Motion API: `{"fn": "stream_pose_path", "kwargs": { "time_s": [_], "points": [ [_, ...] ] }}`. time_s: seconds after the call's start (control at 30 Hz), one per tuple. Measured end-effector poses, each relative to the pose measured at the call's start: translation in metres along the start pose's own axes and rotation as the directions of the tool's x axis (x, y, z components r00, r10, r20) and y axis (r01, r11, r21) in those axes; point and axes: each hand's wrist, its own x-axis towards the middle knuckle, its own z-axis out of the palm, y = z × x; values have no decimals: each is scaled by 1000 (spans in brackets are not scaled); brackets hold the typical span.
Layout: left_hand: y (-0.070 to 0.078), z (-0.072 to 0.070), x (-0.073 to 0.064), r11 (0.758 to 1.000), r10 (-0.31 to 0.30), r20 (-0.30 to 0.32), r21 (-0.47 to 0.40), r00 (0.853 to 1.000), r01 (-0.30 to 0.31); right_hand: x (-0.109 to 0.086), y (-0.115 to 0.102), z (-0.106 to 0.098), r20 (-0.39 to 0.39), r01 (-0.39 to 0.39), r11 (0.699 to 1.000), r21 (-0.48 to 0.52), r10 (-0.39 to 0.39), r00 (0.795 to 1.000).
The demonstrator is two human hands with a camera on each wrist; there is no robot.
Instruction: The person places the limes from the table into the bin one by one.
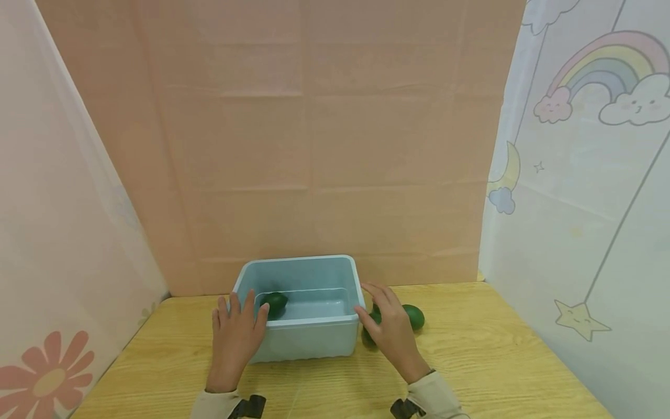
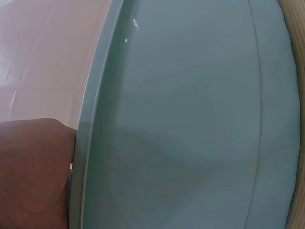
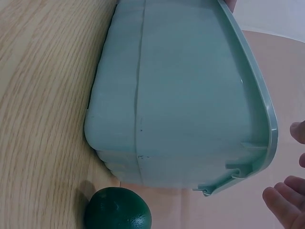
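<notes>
A pale blue-green plastic bin (image 1: 309, 340) stands on the table, its open top facing up. Inside, toward its left end, lies a dark green fruit (image 1: 274, 302) with a pointed tip. My left hand (image 1: 235, 334) rests at the front left corner of the rim, fingers extended and spread. At the right end, my right hand (image 1: 389, 331) is beside the rim; in the right wrist view its fingertips (image 3: 274, 200) stand apart from the bin wall. Partly hidden behind that hand are more dark green fruits, one (image 1: 413, 317) to its right and one (image 1: 369, 338) by the bin.
The wooden table (image 1: 471, 361) runs back to a brown cloth backdrop (image 1: 314, 145). Patterned cloth walls border it on the left (image 1: 63, 233) and right (image 1: 576, 233). A smooth green fruit (image 3: 116, 210) lies just off the bin's corner in the right wrist view.
</notes>
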Motion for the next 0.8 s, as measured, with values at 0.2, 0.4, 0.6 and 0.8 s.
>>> {"fn": "stream_pose_path", "kwargs": {
  "time_s": [0.2, 0.4, 0.6, 0.8],
  "points": [
    [0, 0, 1, 1000, -11, 15, 2, 1000, 11, 0, 1, 0, 2, -6, 1000, 5, 6, 1000],
    [0, 0, 0, 1000, -16, 23, -7, 1000, 16, 0, 3, -1, -4, -9, 1000, 6, 9, 1000],
    [0, -1, 0, 1000, -11, 22, -14, 1000, 12, 1, 3, -1, -13, -9, 1000, 13, 9, 1000],
    [0, -1, 1, 1000, -13, 26, -14, 1000, 14, 2, 4, -2, -30, 0, 1000, 5, 0, 1000]
  ]
}}
